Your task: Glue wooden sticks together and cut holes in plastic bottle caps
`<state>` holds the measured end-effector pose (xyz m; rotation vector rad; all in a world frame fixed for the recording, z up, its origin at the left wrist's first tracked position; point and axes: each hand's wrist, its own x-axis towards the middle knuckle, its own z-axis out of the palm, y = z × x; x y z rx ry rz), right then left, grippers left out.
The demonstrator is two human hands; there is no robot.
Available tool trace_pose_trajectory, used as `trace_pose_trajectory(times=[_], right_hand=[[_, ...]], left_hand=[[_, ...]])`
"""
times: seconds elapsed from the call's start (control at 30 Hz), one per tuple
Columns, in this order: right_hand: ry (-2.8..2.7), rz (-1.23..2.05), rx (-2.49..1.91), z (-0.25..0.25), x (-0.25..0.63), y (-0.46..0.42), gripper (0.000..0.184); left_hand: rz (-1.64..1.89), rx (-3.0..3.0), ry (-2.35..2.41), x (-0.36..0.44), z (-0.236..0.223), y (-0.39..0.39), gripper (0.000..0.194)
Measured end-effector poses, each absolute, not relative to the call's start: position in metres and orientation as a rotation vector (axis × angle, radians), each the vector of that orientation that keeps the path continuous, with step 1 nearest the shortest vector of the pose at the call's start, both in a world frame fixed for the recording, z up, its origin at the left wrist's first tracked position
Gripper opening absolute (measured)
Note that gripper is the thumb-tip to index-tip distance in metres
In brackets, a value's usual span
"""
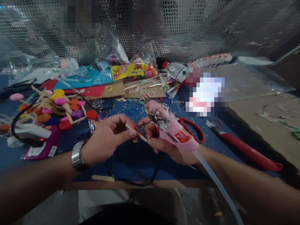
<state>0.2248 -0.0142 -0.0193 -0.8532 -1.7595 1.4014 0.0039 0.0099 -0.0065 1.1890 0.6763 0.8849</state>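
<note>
My left hand (112, 137), with a metal watch on its wrist, pinches a short flat wooden craft stick (137, 132) between thumb and fingers. At the stick's other end are the fingertips of my right hand (168, 148). That hand is also closed around a pink hot glue gun (180, 137), whose front is caked with dirty glue and scraps. A long translucent glue stick (217, 181) runs out of the gun's back end. The gun's nozzle points up and away, over the littered blue table. Parts of my right fingers are hidden behind the gun.
Colourful pompom-like pieces with wooden sticks (75, 114) lie left, near a purple power bank (44, 143). A red-handled knife (248, 150) and red-handled scissors (193, 128) lie right. Behind are a bottle (175, 72), cardboard and plastic bags. A black cable loops near the front edge.
</note>
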Motion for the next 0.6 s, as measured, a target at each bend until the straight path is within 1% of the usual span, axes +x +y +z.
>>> trace_pose_trajectory(times=[0.17, 0.5, 0.6], right_hand=[[-1.686, 1.464, -0.892, -0.011, 0.222, -0.017, 0.018], [-1.598, 1.307, -0.989, -0.024, 0.224, -0.007, 0.018], [-1.483, 1.302, -1.048, -0.023, 0.221, -0.003, 0.023]], left_hand=[[0.898, 1.179, 0.696, 0.003, -0.005, 0.009, 0.017], [0.988, 1.132, 0.88, 0.007, -0.004, 0.013, 0.026], [0.996, 1.107, 0.891, 0.008, -0.005, 0.014, 0.027]])
